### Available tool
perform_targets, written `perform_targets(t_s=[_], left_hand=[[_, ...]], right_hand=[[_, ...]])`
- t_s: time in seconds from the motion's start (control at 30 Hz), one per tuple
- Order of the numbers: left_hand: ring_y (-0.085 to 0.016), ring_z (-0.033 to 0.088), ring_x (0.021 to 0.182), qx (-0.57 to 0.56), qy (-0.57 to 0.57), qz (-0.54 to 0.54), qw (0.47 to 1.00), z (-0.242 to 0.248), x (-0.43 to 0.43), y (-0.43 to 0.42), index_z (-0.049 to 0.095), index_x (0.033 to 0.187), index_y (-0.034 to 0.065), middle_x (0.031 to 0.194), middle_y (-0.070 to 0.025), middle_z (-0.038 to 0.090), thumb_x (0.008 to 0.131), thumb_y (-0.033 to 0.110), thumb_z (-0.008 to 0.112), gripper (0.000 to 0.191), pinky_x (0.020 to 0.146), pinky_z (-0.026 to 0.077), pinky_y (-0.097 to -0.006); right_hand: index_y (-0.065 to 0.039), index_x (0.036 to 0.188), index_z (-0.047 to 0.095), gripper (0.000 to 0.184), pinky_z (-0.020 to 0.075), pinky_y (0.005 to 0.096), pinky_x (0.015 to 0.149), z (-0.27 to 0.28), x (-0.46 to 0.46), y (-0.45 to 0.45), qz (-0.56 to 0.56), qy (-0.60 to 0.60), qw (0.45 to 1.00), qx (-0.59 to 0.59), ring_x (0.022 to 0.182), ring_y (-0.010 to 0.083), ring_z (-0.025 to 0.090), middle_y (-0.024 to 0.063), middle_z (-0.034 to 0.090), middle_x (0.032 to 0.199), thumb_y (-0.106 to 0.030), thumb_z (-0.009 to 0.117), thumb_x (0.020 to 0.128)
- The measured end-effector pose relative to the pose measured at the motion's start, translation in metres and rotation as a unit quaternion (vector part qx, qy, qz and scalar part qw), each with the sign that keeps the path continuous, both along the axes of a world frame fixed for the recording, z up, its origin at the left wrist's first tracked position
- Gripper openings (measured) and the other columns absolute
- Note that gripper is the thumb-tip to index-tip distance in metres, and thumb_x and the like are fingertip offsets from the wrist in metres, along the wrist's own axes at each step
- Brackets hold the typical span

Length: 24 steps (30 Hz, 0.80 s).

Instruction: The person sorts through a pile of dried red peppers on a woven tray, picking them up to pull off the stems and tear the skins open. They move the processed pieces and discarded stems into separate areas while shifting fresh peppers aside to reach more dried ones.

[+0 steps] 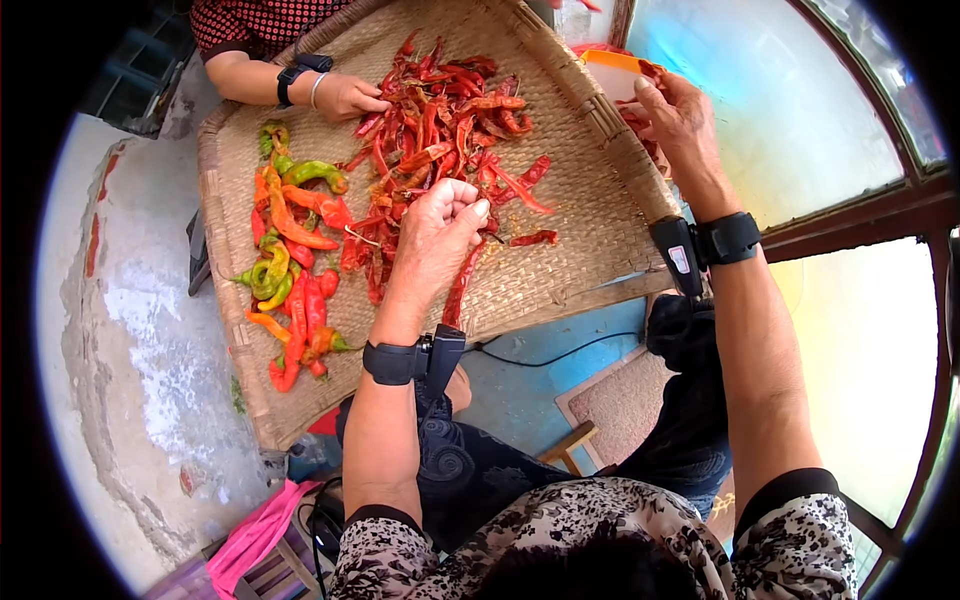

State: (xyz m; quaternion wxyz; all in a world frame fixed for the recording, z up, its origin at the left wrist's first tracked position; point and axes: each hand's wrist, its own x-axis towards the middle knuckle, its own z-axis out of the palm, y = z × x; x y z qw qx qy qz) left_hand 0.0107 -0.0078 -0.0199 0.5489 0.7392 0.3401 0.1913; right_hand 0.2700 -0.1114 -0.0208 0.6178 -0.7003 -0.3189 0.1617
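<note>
A pile of dried red chili peppers [427, 127] lies in a large woven tray [600, 217]. Over the pile's near edge, my left hand [442, 240] pinches a dried red chili that hangs down from the fingers. My right hand [679, 120] is raised past the tray's right rim, above a container with an orange rim [611, 64]; a dark red piece of dried chili shows at its fingertips. Fresh green, orange and red peppers [296, 292] lie along the tray's left side. A few single dried chilies [534, 238] lie right of the pile.
A co-worker's hand [349, 96] touches the pile from the far left. Frosted window panes [855, 337] stand at the right, a worn wall [150, 322] at the left. A pink cloth [251, 540] and a dark cable [555, 360] are below the tray.
</note>
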Motion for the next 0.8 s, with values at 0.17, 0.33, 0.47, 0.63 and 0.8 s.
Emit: perform_targets(t_s=[0.17,0.33,0.47,0.63,0.8], left_hand=[[-0.005,0.051,0.062,-0.043,-0.022,-0.022,0.999,0.004,0.003,-0.003,0.056,0.094,0.0019,0.074,0.0004,0.057,0.090,0.014,0.057,0.013,0.058,0.045,-0.0203],[-0.005,0.052,0.063,-0.060,-0.033,-0.050,0.996,0.002,0.002,-0.005,0.056,0.096,0.0019,0.075,0.0004,0.058,0.091,0.015,0.057,0.014,0.058,0.045,-0.0200],[-0.005,0.052,0.064,-0.056,-0.054,-0.035,0.996,0.003,-0.003,-0.003,0.056,0.097,0.0021,0.076,0.0002,0.059,0.090,0.016,0.058,0.015,0.058,0.045,-0.0199],[-0.005,0.052,0.063,-0.031,-0.061,-0.012,0.998,0.004,-0.006,-0.001,0.057,0.095,0.0026,0.077,0.0001,0.059,0.091,0.019,0.058,0.017,0.058,0.044,-0.0199],[-0.007,0.053,0.064,0.051,-0.021,0.012,0.998,-0.003,-0.011,0.002,0.059,0.092,0.0034,0.075,-0.0006,0.060,0.089,0.018,0.059,0.015,0.059,0.045,-0.0221]], right_hand=[[0.002,0.116,0.056,0.041,0.0490,0.0401,0.082,-0.002,-0.028,0.003,-0.035,-0.386,0.917,-0.098,0.091,0.0317,0.059,0.0212,0.059,0.103,-0.024,0.063,0.085],[0.000,0.122,0.054,0.045,0.0506,0.0305,0.063,-0.010,-0.088,0.009,0.302,-0.202,0.931,-0.033,0.072,0.0143,0.060,0.0115,0.063,0.086,-0.025,0.065,0.087],[0.003,0.102,0.059,0.025,0.0513,0.0309,0.055,0.006,-0.098,0.015,0.381,0.058,0.913,-0.134,0.065,0.0173,0.064,0.0141,0.064,0.079,-0.013,0.067,0.084],[-0.004,0.094,0.059,0.016,0.0415,0.0206,0.045,0.003,-0.097,0.013,0.358,0.140,0.921,-0.071,0.051,0.0056,0.055,0.0011,0.059,0.068,-0.017,0.065,0.087],[-0.004,0.092,0.057,0.016,0.0443,0.0162,0.051,0.010,-0.052,0.012,0.203,0.309,0.925,0.091,0.059,0.0055,0.055,0.0020,0.060,0.078,-0.019,0.063,0.089]])
